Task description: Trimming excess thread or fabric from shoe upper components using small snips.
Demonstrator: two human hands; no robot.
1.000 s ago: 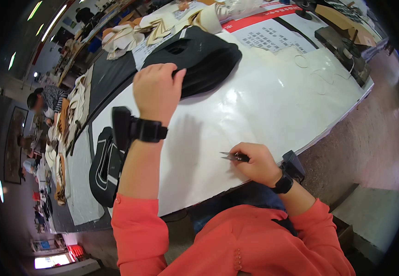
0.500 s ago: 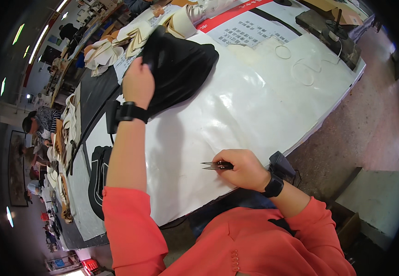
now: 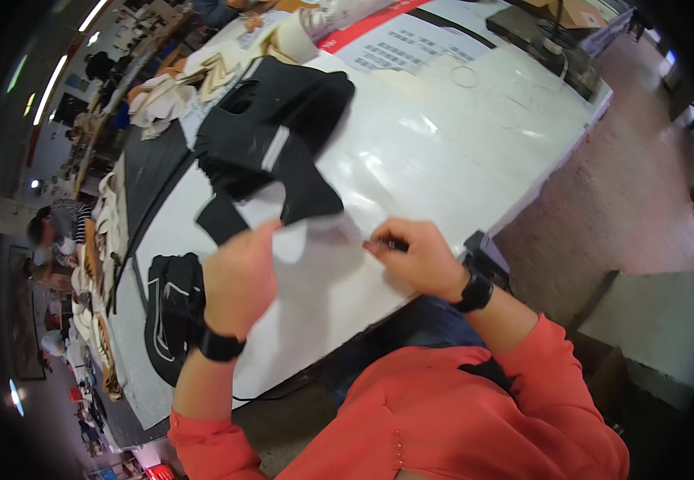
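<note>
My left hand (image 3: pixel 239 280) is closed on a black cut piece of material (image 3: pixel 308 188), which hangs over the white table cover with a pale lower edge. A short white strip (image 3: pixel 276 149) shows where this piece meets a stack of similar black pieces (image 3: pixel 283 104) beyond it. My right hand (image 3: pixel 423 260), just right of the piece, is closed around small pointed snips (image 3: pixel 395 244) with dark handles; their blades are blurred. Left of my left forearm lies another pile of black pieces with white outlines (image 3: pixel 172 300).
White sheeting (image 3: pixel 443 160) covers the table. A printed sheet (image 3: pixel 411 44) and a dark, heavy block-like device (image 3: pixel 539 44) sit at the far side. Cream material pieces (image 3: pixel 167 100) are heaped at far left. Another person (image 3: pixel 63 228) is at the left.
My left hand has come back from the black stack toward me, with a black piece in it. My right hand, holding the snips, has moved slightly up.
</note>
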